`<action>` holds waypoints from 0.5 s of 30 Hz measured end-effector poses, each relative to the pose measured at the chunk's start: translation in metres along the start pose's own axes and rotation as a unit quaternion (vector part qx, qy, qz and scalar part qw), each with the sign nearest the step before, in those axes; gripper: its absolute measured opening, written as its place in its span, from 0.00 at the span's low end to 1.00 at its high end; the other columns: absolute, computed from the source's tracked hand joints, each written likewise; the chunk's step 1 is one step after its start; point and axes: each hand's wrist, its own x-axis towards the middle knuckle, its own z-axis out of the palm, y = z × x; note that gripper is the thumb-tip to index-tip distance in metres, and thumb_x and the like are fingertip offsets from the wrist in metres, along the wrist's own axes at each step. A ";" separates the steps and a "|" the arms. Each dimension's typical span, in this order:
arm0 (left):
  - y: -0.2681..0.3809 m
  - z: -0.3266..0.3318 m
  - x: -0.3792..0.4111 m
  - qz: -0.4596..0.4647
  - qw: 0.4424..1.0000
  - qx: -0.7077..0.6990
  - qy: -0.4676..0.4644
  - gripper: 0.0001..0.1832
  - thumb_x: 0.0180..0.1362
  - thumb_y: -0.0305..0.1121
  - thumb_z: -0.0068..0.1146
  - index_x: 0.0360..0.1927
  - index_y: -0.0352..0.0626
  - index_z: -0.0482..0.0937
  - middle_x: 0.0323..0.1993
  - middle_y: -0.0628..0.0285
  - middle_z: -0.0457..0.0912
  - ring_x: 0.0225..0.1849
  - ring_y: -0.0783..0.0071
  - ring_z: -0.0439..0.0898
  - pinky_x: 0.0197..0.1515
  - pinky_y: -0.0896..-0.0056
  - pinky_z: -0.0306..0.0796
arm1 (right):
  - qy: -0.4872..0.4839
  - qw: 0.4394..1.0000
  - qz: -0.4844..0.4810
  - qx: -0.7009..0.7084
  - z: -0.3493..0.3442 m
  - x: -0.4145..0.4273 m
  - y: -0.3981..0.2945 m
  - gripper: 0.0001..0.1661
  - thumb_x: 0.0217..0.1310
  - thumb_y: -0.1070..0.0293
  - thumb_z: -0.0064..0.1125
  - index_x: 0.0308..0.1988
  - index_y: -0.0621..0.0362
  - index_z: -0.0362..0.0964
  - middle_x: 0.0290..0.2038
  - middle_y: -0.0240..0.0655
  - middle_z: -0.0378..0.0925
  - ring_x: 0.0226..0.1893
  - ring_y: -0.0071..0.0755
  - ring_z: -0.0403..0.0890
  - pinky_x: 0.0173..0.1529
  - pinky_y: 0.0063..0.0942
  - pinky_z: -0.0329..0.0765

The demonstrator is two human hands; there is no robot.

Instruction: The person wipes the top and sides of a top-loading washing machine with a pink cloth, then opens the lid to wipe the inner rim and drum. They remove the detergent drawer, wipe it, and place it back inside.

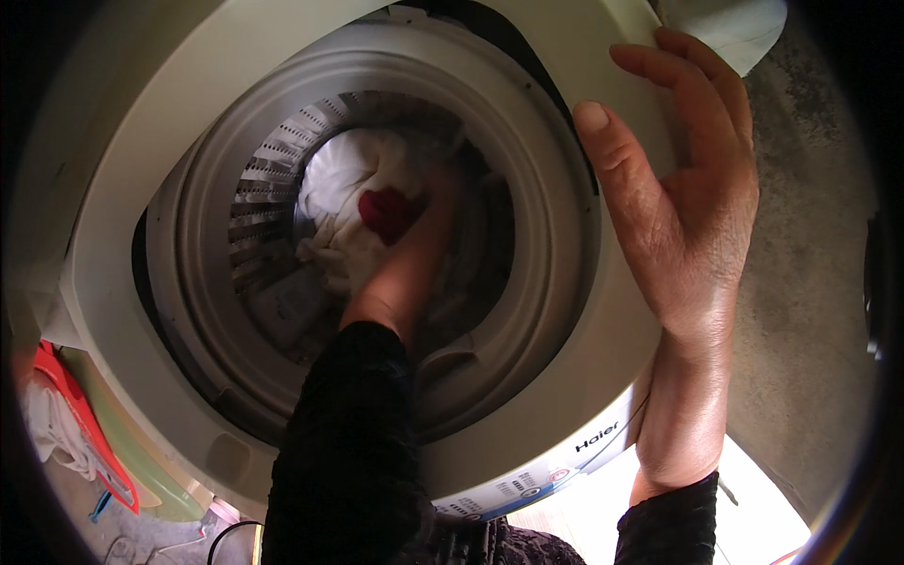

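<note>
Before me stands a top-loading Haier washing machine [113, 233], its lid up and its perforated metal drum [268, 169] in view. Down inside the drum is my left hand [443, 187], dark and blurred, beside a red cloth [387, 210]. Its fingers are hidden in shadow, so any hold on something does not show. White laundry [342, 173] lies bunched at the drum's bottom, left of the hand. My right hand [678, 162] rests at the machine's right edge, thumb on the top rim and fingers spread, holding nothing.
Left of the machine are a red plastic edge [88, 431] with white cloth [56, 424] by it, and a green plastic basin [159, 470]. A black cable [224, 534] curves at the bottom. Concrete floor [805, 282] runs along the right; a whitish object [727, 28] is at the top right.
</note>
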 end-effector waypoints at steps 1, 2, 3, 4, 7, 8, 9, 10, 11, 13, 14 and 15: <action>0.001 -0.001 -0.003 0.004 1.000 -0.012 -0.004 0.14 0.57 0.37 0.49 0.43 0.44 0.80 0.35 0.54 0.81 0.36 0.62 0.81 0.37 0.60 0.74 | 0.001 1.000 0.003 -0.019 0.002 -0.002 0.003 0.26 0.55 0.53 0.64 0.47 0.60 0.73 0.56 0.45 0.64 0.52 0.44 0.73 0.52 0.35 0.74; 0.002 -0.002 -0.006 0.010 1.000 -0.024 -0.008 0.14 0.57 0.37 0.49 0.43 0.44 0.80 0.35 0.54 0.81 0.36 0.62 0.81 0.37 0.60 0.74 | 0.004 0.999 -0.008 -0.044 0.003 -0.003 0.005 0.26 0.55 0.53 0.64 0.47 0.60 0.73 0.56 0.45 0.64 0.52 0.44 0.73 0.52 0.35 0.75; 0.004 -0.003 -0.009 0.016 0.999 -0.038 -0.013 0.14 0.57 0.36 0.49 0.44 0.44 0.80 0.35 0.54 0.81 0.36 0.62 0.81 0.38 0.60 0.74 | 0.007 0.997 -0.020 -0.069 0.003 -0.003 0.008 0.26 0.55 0.53 0.64 0.47 0.60 0.73 0.56 0.46 0.63 0.52 0.44 0.73 0.51 0.35 0.75; 0.006 -0.004 -0.012 0.021 0.998 -0.055 -0.019 0.14 0.57 0.36 0.49 0.44 0.44 0.79 0.35 0.54 0.81 0.37 0.62 0.81 0.38 0.60 0.74 | 0.011 0.994 -0.045 -0.100 0.003 -0.003 0.010 0.26 0.55 0.53 0.64 0.47 0.60 0.73 0.56 0.46 0.63 0.52 0.44 0.73 0.51 0.35 0.75; 0.012 -0.007 -0.019 0.031 0.994 -0.102 -0.035 0.14 0.57 0.35 0.49 0.44 0.43 0.79 0.36 0.54 0.81 0.38 0.62 0.80 0.40 0.61 0.74 | 0.003 0.999 -0.017 -0.041 0.000 0.000 -0.001 0.26 0.55 0.53 0.64 0.47 0.60 0.73 0.56 0.46 0.63 0.52 0.45 0.73 0.51 0.35 0.76; 0.014 -0.007 -0.021 0.034 0.992 -0.117 -0.041 0.15 0.57 0.35 0.48 0.44 0.43 0.79 0.36 0.54 0.81 0.38 0.62 0.80 0.40 0.61 0.73 | -0.003 1.000 -0.002 -0.031 0.001 0.000 -0.002 0.26 0.55 0.53 0.64 0.47 0.60 0.73 0.56 0.46 0.62 0.52 0.46 0.73 0.51 0.36 0.76; 0.016 -0.008 -0.023 0.036 0.989 -0.132 -0.046 0.15 0.57 0.35 0.48 0.44 0.43 0.79 0.37 0.53 0.81 0.39 0.62 0.80 0.40 0.61 0.73 | -0.010 1.000 0.011 -0.020 0.001 0.000 -0.004 0.26 0.55 0.53 0.64 0.47 0.60 0.73 0.56 0.46 0.62 0.52 0.46 0.73 0.50 0.36 0.76; 0.018 -0.009 -0.023 0.039 0.987 -0.146 -0.050 0.15 0.57 0.35 0.48 0.44 0.43 0.79 0.37 0.53 0.81 0.39 0.61 0.80 0.41 0.61 0.73 | -0.017 0.999 0.013 -0.044 0.001 -0.002 0.000 0.26 0.55 0.54 0.64 0.47 0.60 0.73 0.56 0.47 0.62 0.52 0.46 0.73 0.50 0.36 0.77; 0.020 -0.011 -0.024 0.042 0.985 -0.160 -0.056 0.15 0.56 0.34 0.48 0.45 0.43 0.79 0.37 0.53 0.81 0.39 0.61 0.80 0.41 0.61 0.73 | -0.017 0.999 0.015 -0.041 0.002 -0.002 -0.001 0.26 0.54 0.53 0.64 0.47 0.60 0.73 0.56 0.47 0.62 0.52 0.47 0.73 0.50 0.37 0.77; 0.022 -0.012 -0.025 0.043 0.980 -0.184 -0.066 0.15 0.56 0.34 0.48 0.45 0.43 0.79 0.38 0.53 0.80 0.40 0.61 0.80 0.42 0.62 0.73 | -0.012 1.000 0.022 -0.007 0.003 0.000 -0.007 0.26 0.54 0.53 0.65 0.47 0.59 0.74 0.56 0.47 0.62 0.52 0.47 0.73 0.49 0.37 0.77; 0.024 -0.013 -0.026 0.044 0.977 -0.194 -0.069 0.15 0.56 0.34 0.48 0.45 0.42 0.79 0.38 0.53 0.80 0.41 0.61 0.79 0.43 0.62 0.73 | -0.013 1.000 0.018 -0.020 0.003 0.000 -0.007 0.26 0.54 0.53 0.65 0.47 0.59 0.74 0.56 0.47 0.62 0.52 0.47 0.73 0.49 0.38 0.77; 0.024 -0.014 -0.027 0.043 0.975 -0.205 -0.074 0.15 0.56 0.33 0.48 0.45 0.42 0.78 0.38 0.53 0.80 0.41 0.61 0.79 0.43 0.62 0.73 | -0.014 0.999 0.014 -0.030 0.003 0.001 -0.007 0.26 0.53 0.52 0.65 0.47 0.58 0.74 0.56 0.47 0.62 0.52 0.47 0.73 0.49 0.38 0.77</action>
